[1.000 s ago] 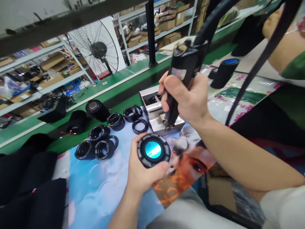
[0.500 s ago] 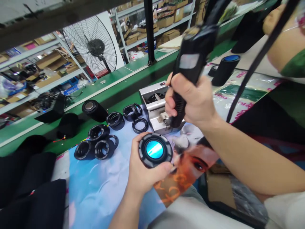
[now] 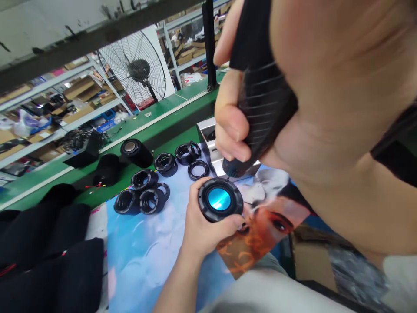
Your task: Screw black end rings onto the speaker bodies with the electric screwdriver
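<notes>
Loose black rings (image 3: 153, 182) lie on the glossy printed surface (image 3: 143, 248), left of the work. My right hand (image 3: 293, 87), fist closed round the ribbed black screwdriver (image 3: 260, 104), blocks much of the view. My left hand (image 3: 202, 228) grips a round black speaker (image 3: 220, 199), blue shiny centre; the tip meets its rim.

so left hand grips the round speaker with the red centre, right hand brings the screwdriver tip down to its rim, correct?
Not quite: the head view shows the speaker centre is blue, not red. The left hand does hold it, and the right hand has the screwdriver tip at its rim.
</notes>
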`<state>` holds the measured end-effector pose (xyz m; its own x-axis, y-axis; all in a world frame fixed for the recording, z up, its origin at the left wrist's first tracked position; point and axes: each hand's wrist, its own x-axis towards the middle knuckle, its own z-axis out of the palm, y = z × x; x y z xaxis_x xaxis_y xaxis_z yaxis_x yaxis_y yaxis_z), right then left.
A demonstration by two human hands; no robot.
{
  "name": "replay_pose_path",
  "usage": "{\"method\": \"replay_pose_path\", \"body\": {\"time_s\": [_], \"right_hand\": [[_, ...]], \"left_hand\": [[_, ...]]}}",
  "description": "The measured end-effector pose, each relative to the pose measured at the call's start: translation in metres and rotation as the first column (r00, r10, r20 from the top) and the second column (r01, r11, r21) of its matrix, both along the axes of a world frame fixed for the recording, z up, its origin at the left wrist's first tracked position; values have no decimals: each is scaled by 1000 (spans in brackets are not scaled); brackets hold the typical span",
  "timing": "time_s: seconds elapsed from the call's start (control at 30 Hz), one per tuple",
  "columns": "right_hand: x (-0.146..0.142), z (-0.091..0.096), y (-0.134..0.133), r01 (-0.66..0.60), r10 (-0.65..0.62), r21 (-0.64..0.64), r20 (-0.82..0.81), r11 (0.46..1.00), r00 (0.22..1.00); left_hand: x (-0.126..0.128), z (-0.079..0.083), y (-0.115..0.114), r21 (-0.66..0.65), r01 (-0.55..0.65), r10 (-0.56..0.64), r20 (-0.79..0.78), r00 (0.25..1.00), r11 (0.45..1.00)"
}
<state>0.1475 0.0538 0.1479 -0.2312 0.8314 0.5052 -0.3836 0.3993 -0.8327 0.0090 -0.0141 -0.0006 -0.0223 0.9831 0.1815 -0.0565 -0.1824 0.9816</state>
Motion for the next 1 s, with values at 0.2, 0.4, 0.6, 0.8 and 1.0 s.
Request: {"method": "replay_pose_path", "body": {"time_s": [0.2,0.4,0.6,0.8,1.0], "right_hand": [[-7,-10,2,-52,59,192,-27,980,998],[-13,-5,1,-85,87,72,-23,994,996],[2,-5,6,-167,165,77,27,983,986],[18,-44,37,264,-244,88,-190,961,951],[15,-87,56,293,-296,-44,-97,955,950]], "left_hand": [[-2,-3,1,-16,1,-2,-27,1000,1000],[-1,0,1,4,0,0,-26,1000,1000],[-3,-1,1,27,-26,28,-69,997,999],[-4,-2,0,-33,-30,28,-65,997,999],[-4,-4,1,-38,12,-11,16,1000,999]]}}
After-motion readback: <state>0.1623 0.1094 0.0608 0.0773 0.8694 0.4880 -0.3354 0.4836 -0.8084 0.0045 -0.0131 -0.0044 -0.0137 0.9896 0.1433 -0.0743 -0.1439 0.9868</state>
